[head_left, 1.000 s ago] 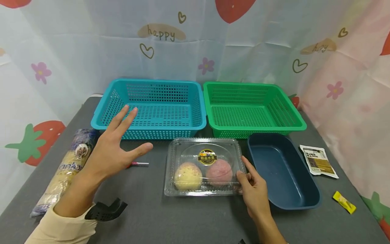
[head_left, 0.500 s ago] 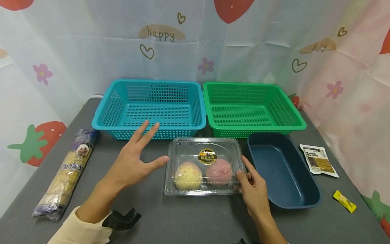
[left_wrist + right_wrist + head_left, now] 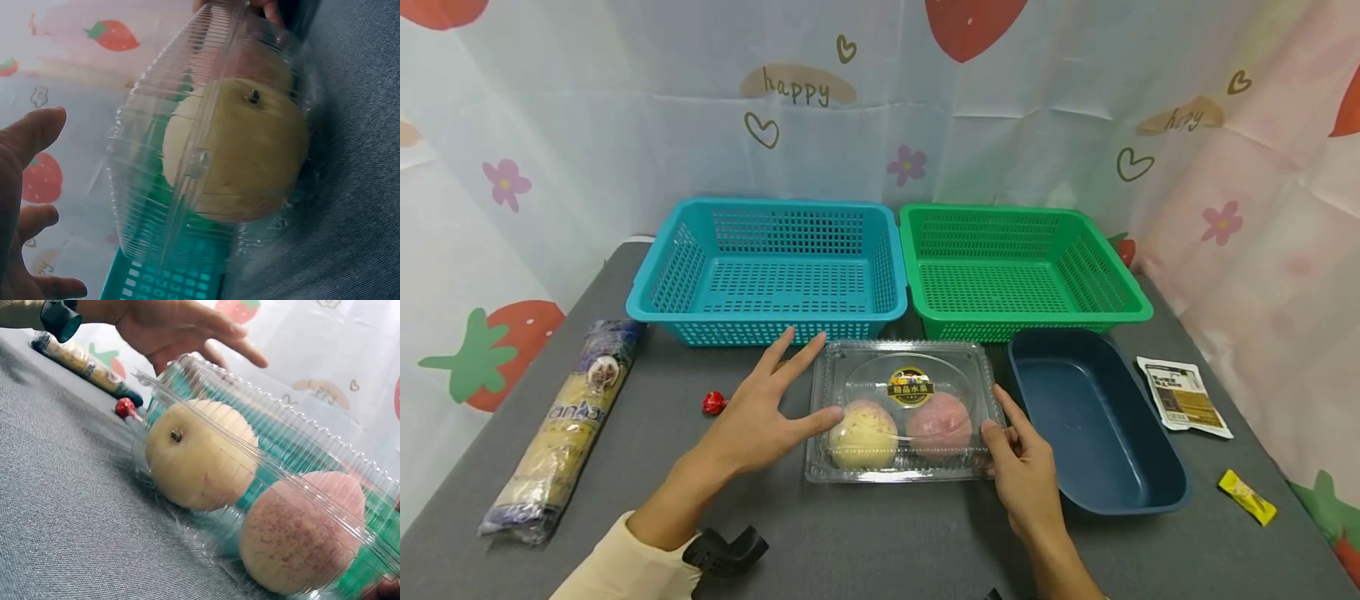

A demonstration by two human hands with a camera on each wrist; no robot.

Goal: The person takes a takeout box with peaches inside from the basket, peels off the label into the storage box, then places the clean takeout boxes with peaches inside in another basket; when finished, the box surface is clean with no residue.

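Observation:
A clear plastic clamshell box [image 3: 901, 417] lies on the grey table, holding a yellow round fruit [image 3: 863, 437] and a pink one [image 3: 939, 425]. My right hand [image 3: 1024, 467] pinches the box's right edge between thumb and fingers. Above the box's left edge is my left hand [image 3: 767, 417], fingers spread and holding nothing, with the thumb overlapping the lid in the head view. In the left wrist view, its thumb [image 3: 40, 128] shows apart from the clear lid. A red-wrapped lollipop [image 3: 714, 403] lies left of that hand, its stick hidden behind the hand in the head view.
A blue basket [image 3: 767, 327] and a green basket [image 3: 1037, 325] stand side by side at the back. A dark blue tub [image 3: 1097, 417] sits right of the box. Further right are a white-and-brown packet [image 3: 1183, 396] and a yellow wrapper [image 3: 1247, 497]. A long bread bag [image 3: 561, 433] lies left.
My left hand has moved right and toward me, from in front of the blue basket to the box's left edge, uncovering the bread bag and lollipop head. My right hand and the box stay put.

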